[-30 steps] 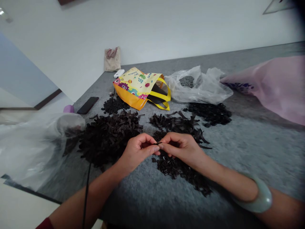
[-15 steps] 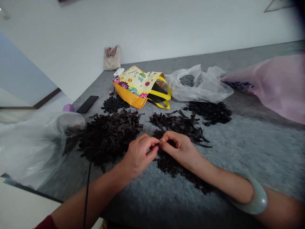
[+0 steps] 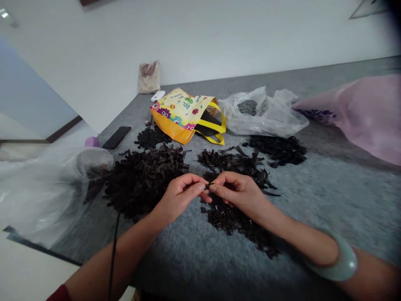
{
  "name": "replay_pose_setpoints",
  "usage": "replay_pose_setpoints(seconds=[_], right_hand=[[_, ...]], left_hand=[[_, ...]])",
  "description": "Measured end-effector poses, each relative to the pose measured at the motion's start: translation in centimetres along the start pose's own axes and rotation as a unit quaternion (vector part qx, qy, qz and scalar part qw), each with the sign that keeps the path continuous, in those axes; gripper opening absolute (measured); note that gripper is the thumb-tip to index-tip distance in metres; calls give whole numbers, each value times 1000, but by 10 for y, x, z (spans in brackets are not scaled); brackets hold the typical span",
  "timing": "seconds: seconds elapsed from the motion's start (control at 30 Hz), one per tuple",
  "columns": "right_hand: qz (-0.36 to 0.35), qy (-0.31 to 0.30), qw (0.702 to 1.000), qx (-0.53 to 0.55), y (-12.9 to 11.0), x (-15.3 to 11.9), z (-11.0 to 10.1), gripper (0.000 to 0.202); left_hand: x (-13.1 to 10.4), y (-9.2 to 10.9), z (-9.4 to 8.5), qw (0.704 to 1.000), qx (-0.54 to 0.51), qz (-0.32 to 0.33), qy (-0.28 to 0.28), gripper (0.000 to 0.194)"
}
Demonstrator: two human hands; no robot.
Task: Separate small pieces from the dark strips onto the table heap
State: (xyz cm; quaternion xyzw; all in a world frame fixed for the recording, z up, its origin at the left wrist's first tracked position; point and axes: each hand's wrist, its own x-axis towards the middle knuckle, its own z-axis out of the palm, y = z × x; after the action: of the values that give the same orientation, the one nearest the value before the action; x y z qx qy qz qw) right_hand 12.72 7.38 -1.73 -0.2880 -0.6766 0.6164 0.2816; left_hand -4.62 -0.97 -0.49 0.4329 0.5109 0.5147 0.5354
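Observation:
My left hand and my right hand meet fingertip to fingertip over the grey table. Both pinch one small black piece, mostly covered by the fingers; it may be a strip, but its exact kind is hidden. Just under and in front of my right hand lies a pile of small black pieces that look like buckles or loops. Behind it are loose black strips. To the left of my left hand is a large heap of short black strips.
Rounded black pieces lie in one pile at right and another behind the heap. Farther back are a yellow printed bag, a clear plastic bag and a pink bag. A phone and plastic sheeting sit left.
The fingers of my left hand have shifted, the thumb now lying straighter along the small piece and the lower fingers showing beneath it. Right hand still pinches. The view shifts slightly.

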Motion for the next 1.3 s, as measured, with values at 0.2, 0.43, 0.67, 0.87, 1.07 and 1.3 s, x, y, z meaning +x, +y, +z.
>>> replay_pose_setpoints(seconds=[0.2,0.43,0.67,0.87,1.07,1.3], right_hand=[[-61,3,997,-56,-4,-2,1,22],[-173,27,967,-186,-8,-10,5,17],[-116,-24,986,-115,-6,-6,-2,15],[-14,-54,998,3,-3,-5,-3,22],[30,-49,997,56,2,-4,-3,23],[25,-49,997,47,2,-3,-2,20]], left_hand=[[2,-4,4,990,-124,-66,-25,21],[-1,0,7,991,-106,-77,26,16],[0,-1,5,978,-172,-114,10,16],[1,-1,3,977,-185,-103,16,14],[1,-2,2,978,-183,-103,9,14],[0,-3,2,979,-175,-106,-3,14]])
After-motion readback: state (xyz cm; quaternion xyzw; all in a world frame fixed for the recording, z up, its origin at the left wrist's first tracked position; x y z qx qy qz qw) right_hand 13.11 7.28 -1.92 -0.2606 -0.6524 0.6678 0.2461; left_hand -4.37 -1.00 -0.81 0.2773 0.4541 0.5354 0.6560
